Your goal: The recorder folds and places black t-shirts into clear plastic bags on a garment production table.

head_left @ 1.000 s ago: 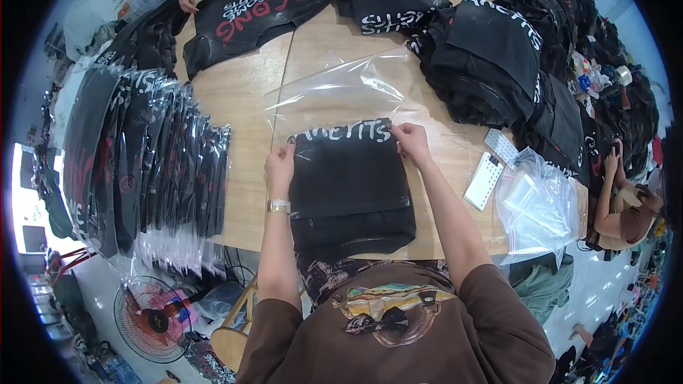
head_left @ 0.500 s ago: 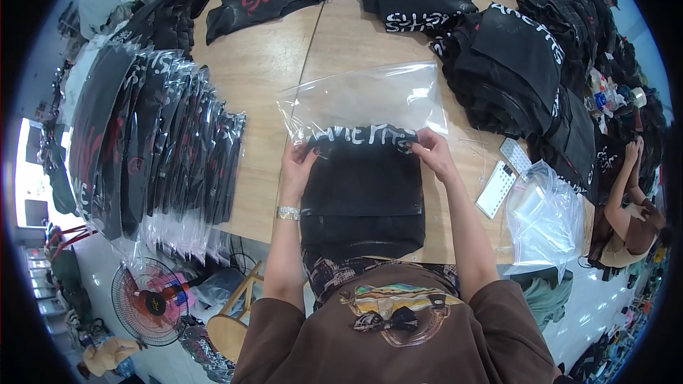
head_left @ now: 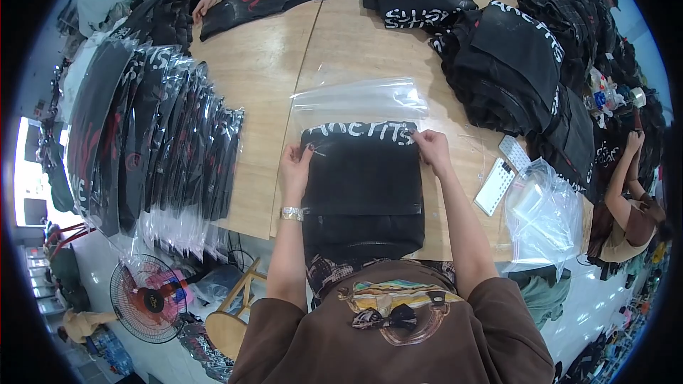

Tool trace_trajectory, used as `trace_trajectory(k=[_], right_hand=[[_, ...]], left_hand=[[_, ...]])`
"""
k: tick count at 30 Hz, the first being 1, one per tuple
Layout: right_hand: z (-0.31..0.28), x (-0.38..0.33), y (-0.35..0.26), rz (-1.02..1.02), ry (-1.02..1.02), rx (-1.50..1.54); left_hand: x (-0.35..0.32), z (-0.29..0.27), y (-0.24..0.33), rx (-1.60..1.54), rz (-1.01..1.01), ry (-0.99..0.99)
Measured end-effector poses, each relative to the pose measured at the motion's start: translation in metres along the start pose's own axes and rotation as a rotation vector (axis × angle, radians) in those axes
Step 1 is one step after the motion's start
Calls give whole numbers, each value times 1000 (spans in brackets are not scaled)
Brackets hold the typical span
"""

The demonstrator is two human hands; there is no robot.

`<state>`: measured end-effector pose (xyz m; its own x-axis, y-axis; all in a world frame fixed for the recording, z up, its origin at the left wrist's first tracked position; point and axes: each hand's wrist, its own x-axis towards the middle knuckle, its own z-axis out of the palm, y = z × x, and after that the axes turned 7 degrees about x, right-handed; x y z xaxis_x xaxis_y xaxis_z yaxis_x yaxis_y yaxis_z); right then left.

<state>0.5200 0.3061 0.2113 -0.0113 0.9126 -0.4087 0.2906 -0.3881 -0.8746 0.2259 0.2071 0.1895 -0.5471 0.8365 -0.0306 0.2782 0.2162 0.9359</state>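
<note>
Pinches shirt [head_left: 364, 178] with fingers of left hand [head_left: 294, 163] and right hand [head_left: 434, 151], with bag [head_left: 363, 94] seemingly unclosed, between bagged row [head_left: 135, 149] and apparently pending pile [head_left: 509, 64].

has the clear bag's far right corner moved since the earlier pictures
Yes, left and down in the picture: that corner of the clear bag now sits farther from the black garment pile.

Person [head_left: 288, 259] wears brown short-sleeved top [head_left: 306, 338] | multicoloured chest print [head_left: 429, 328] | dark patterned bow [head_left: 390, 318] | silvery band [head_left: 292, 213], left wrist [head_left: 294, 200] | dark patterned lap garment [head_left: 331, 274]
</note>
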Motion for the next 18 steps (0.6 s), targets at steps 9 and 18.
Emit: trace_trajectory(k=[9,18], right_hand=[[-14,-19,12,97,-19,153],[-15,-79,50,-206,80,-287]], left_hand=[[-3,-18,15,387,-156,-42],[-21,-52,-2,-4,-448,-384]])
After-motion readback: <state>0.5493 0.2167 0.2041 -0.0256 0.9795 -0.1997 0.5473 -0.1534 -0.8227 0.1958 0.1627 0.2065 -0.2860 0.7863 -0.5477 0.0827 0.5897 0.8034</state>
